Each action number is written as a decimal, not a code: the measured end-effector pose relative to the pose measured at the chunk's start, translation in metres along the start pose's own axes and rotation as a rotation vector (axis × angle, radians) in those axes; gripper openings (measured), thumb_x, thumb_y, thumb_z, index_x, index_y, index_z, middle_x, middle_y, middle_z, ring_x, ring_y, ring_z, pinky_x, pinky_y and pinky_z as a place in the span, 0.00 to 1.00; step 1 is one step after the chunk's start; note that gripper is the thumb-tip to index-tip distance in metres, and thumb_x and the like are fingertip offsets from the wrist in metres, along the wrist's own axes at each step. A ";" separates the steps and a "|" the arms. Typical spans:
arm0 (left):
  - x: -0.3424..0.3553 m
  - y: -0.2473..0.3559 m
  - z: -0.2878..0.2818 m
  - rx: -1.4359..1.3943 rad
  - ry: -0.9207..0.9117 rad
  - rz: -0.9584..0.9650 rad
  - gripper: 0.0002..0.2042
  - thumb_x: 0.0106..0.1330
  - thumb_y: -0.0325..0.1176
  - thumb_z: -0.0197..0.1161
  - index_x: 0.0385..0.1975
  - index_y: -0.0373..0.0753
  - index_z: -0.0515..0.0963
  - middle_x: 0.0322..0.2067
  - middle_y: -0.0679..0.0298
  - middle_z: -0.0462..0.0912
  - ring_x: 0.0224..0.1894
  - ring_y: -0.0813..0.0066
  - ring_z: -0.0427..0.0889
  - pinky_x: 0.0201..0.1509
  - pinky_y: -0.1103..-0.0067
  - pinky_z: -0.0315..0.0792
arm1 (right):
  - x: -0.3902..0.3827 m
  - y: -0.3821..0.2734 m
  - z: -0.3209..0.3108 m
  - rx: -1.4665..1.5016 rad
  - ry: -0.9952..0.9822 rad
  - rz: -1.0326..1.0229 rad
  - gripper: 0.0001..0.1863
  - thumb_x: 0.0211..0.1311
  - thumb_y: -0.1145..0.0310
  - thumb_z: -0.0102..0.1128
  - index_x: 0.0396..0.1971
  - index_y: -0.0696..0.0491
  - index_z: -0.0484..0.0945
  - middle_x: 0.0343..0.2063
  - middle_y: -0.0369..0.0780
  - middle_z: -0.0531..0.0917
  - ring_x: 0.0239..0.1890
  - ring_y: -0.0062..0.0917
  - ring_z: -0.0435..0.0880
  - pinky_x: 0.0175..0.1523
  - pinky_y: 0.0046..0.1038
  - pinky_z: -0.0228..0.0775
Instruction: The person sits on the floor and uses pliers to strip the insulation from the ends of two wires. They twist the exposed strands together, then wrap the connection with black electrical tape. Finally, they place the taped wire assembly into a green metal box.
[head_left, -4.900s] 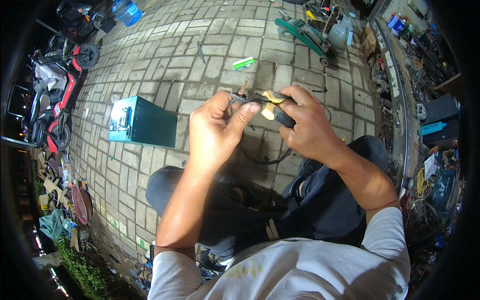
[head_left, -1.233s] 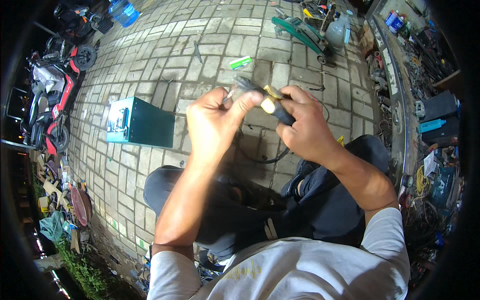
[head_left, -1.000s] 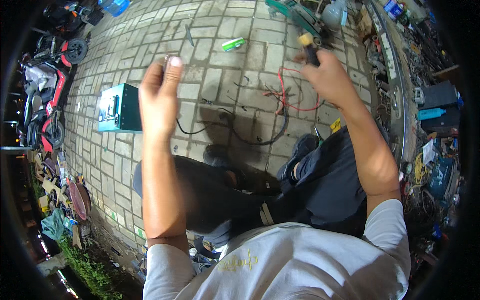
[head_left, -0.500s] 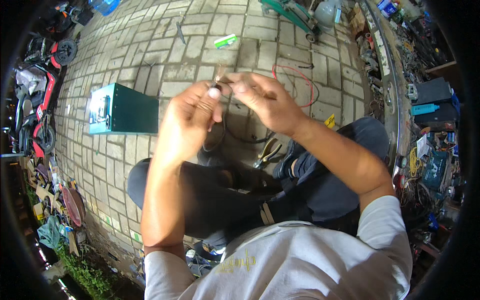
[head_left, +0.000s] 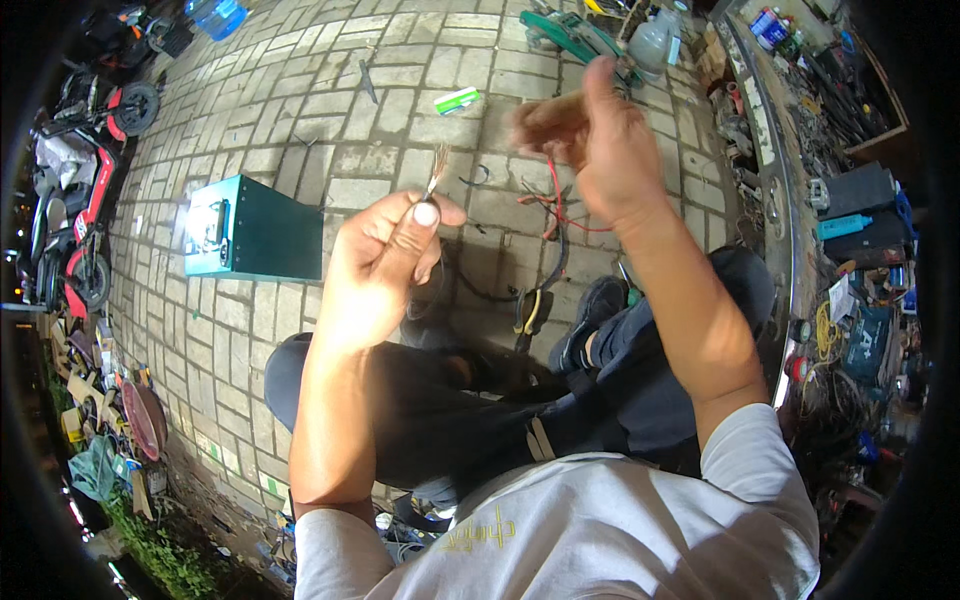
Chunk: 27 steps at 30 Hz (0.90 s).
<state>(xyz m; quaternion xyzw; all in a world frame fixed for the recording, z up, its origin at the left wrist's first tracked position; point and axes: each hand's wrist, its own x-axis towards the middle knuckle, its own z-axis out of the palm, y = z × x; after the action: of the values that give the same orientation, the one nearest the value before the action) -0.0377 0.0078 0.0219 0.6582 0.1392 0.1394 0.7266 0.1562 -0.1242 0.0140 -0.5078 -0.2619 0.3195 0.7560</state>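
Observation:
My left hand pinches a dark cable with its thumb and fingers, and the frayed copper strands of its bare end stick up above them. My right hand is raised to the right, open and slightly blurred, with its thumb up. Yellow-and-black pliers lie on the paving near my right foot. Red wire and a black cable lie on the ground below my right hand. A small green-and-white packet lies farther forward.
A teal metal box stands at left, with red scooters beyond it. A blue water jug is at top left. A green tool and a grey plastic jug stand ahead. Cluttered shelving lines the right side.
The pliers that were in my right hand now lie on the ground. My right hand, which met my left hand half a second ago, has moved up and right. My left hand still holds the cable.

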 end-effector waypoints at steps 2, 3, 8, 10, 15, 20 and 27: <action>0.004 0.000 0.007 0.024 -0.005 -0.032 0.15 0.72 0.36 0.51 0.36 0.29 0.77 0.13 0.71 0.65 0.17 0.84 0.59 0.23 0.86 0.55 | -0.015 0.006 0.033 -0.088 0.008 0.073 0.22 0.68 0.54 0.51 0.34 0.61 0.80 0.35 0.45 0.84 0.33 0.27 0.83 0.40 0.27 0.74; 0.004 0.000 0.010 0.033 -0.012 -0.060 0.15 0.72 0.36 0.50 0.36 0.29 0.77 0.13 0.71 0.65 0.17 0.84 0.59 0.23 0.86 0.55 | -0.016 0.012 0.041 -0.127 -0.075 -0.008 0.20 0.66 0.57 0.54 0.32 0.61 0.81 0.29 0.41 0.83 0.28 0.23 0.80 0.36 0.24 0.72; 0.015 0.004 0.008 0.008 -0.041 0.030 0.14 0.71 0.37 0.52 0.37 0.32 0.79 0.17 0.73 0.67 0.20 0.86 0.60 0.24 0.87 0.56 | 0.001 0.010 0.048 0.162 -0.314 0.032 0.10 0.62 0.68 0.59 0.29 0.61 0.80 0.26 0.41 0.81 0.23 0.19 0.76 0.32 0.22 0.70; 0.018 0.007 0.012 0.100 0.020 0.080 0.13 0.71 0.37 0.52 0.38 0.34 0.79 0.17 0.74 0.67 0.20 0.87 0.59 0.25 0.87 0.56 | 0.003 0.005 0.051 0.249 -0.165 0.135 0.11 0.63 0.68 0.57 0.31 0.61 0.79 0.30 0.44 0.82 0.28 0.23 0.78 0.39 0.28 0.73; 0.024 0.004 0.003 0.079 0.222 0.116 0.14 0.70 0.39 0.54 0.38 0.34 0.79 0.17 0.76 0.65 0.20 0.89 0.59 0.23 0.89 0.52 | 0.079 0.029 -0.030 0.524 0.223 0.199 0.19 0.67 0.55 0.51 0.36 0.58 0.78 0.32 0.42 0.83 0.37 0.28 0.80 0.47 0.40 0.70; 0.028 0.002 -0.017 -0.232 0.288 0.092 0.21 0.73 0.41 0.48 0.53 0.27 0.69 0.18 0.71 0.63 0.20 0.85 0.56 0.24 0.86 0.52 | 0.095 0.151 -0.150 -0.387 0.326 0.491 0.19 0.61 0.53 0.59 0.30 0.57 0.78 0.25 0.38 0.82 0.27 0.23 0.79 0.36 0.31 0.74; 0.027 -0.004 -0.013 -0.373 0.339 -0.056 0.32 0.70 0.51 0.50 0.60 0.26 0.60 0.13 0.72 0.57 0.15 0.83 0.56 0.23 0.84 0.54 | 0.070 0.317 -0.175 -1.357 0.134 0.585 0.19 0.55 0.57 0.63 0.35 0.59 0.80 0.40 0.52 0.81 0.46 0.44 0.80 0.49 0.38 0.73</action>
<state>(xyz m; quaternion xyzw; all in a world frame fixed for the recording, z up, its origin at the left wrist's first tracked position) -0.0174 0.0298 0.0165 0.4759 0.2489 0.2509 0.8054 0.2596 -0.0874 -0.3383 -0.9308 -0.2090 0.2440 0.1744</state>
